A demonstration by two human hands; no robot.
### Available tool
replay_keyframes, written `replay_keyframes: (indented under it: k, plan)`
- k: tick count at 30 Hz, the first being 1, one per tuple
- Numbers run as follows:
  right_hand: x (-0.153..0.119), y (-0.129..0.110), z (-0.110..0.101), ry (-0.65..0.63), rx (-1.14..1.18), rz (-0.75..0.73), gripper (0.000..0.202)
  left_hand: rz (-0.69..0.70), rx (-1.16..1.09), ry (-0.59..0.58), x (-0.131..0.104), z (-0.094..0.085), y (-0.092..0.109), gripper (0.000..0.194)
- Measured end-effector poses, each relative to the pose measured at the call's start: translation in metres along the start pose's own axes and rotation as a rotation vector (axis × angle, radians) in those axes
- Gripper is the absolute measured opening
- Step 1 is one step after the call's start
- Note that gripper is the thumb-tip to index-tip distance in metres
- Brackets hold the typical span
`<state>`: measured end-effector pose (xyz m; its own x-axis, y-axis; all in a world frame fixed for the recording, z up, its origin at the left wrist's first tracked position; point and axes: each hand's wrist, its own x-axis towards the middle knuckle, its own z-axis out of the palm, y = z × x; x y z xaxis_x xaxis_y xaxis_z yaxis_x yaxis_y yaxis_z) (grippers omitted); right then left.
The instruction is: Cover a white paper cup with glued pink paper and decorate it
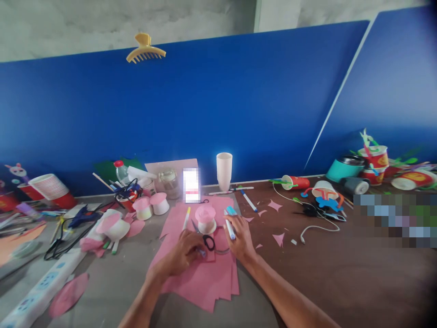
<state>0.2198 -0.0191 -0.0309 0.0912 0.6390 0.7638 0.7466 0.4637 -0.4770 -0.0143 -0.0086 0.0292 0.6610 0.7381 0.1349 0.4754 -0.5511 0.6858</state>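
Observation:
My left hand point(187, 250) is closed around a small bluish object, perhaps a marker cap, low over the pink paper sheets point(194, 289). Black-handled scissors point(209, 243) lie beside its fingers. My right hand point(241, 234) is closed on a white marker point(230, 229), with something light blue point(231, 210) at its fingertips. Between and beyond the hands stands a white cup with a pink paper top point(205, 218). A yellow-tipped marker point(186, 218) rests on the paper left of that cup.
Stacked white cups point(224, 171) stand at the back, near a blue marker point(249, 201). Pink-topped cups point(159, 203), a power strip point(44, 284) and a glass jar point(168, 182) are at left. Paper scraps point(278, 239), a white cable point(319, 227) and a red cup point(299, 182) lie right.

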Motion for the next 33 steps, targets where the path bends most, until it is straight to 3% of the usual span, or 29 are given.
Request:
replay_keyframes:
  k: [2,5,12,18,25,33]
  plan:
    - [0.002,-0.003,-0.002,0.012,0.025,-0.008,0.024,-0.074,-0.191,0.107,0.001,0.001,-0.001,0.014]
    - [0.004,-0.015,-0.009,0.059,0.135,-0.027,0.025,-0.174,-0.463,0.206,0.002,0.004,-0.006,0.031]
    - [-0.003,-0.052,-0.030,-0.037,0.314,-0.155,0.033,-0.216,-0.730,0.238,0.003,0.011,-0.018,0.055]
    - [-0.005,-0.062,-0.030,-0.101,0.411,-0.316,0.040,-0.234,-0.787,0.180,0.004,0.010,-0.018,0.047]
    - [-0.005,-0.060,-0.028,-0.147,0.499,-0.269,0.038,-0.213,-0.800,0.151,0.002,0.011,-0.032,0.043]
    - [-0.004,-0.061,-0.029,-0.178,0.538,-0.244,0.036,-0.198,-0.811,0.124,0.001,0.012,-0.034,0.039]
